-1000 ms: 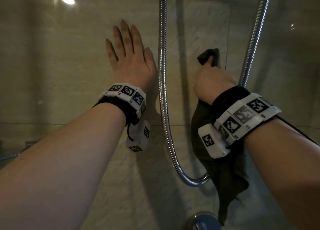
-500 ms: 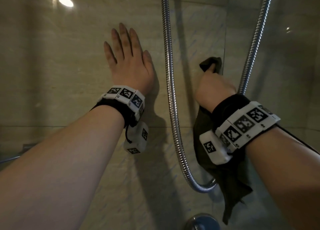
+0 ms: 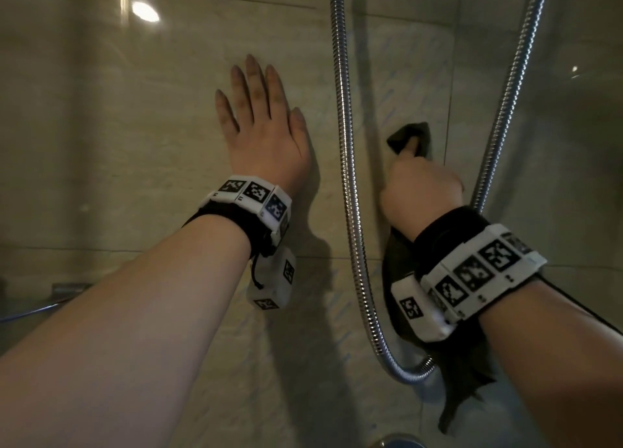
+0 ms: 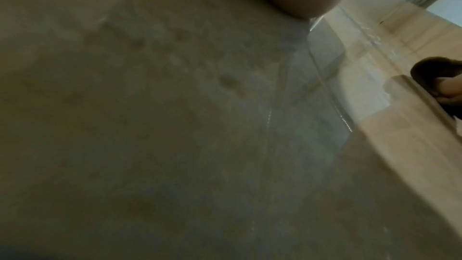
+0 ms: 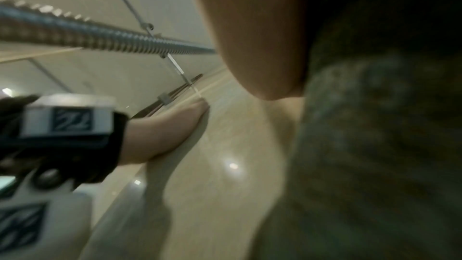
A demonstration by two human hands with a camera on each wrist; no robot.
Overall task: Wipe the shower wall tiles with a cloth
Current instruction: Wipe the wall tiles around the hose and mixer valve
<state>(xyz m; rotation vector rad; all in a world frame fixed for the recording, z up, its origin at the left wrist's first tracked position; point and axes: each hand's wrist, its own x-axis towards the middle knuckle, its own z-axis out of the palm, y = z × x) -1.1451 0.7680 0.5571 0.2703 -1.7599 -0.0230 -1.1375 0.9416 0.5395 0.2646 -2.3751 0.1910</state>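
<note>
1. Your right hand [image 3: 423, 191] is closed in a fist round the dark green cloth [image 3: 413, 136], pressing it to the shower wall tiles [image 3: 135, 127] in the gap between the two hanging runs of the metal shower hose [image 3: 345, 164].
2. A bunched corner of the cloth sticks up past your knuckles; the rest trails down under your wrist and hangs loose below the hose loop.
3. Your left hand [image 3: 263, 127] lies flat on the tile to the left of the hose, fingers straight and slightly spread, gripping nothing. It looks like a brace.
4. The cloth is soft, limp and light, so it will fold and slip inside a loose grip. I judge it better to gather the hanging tail into your palm and press with a flatter, wider pad.
5. The tiles are glossy and probably slick; the left wrist view is too blurred to say whether they are wet.
6. The hose hangs free and close on both sides of your fist. The dangling cloth could snag the loop, so wipe in strokes that stay between the runs or move the hose aside.
</note>
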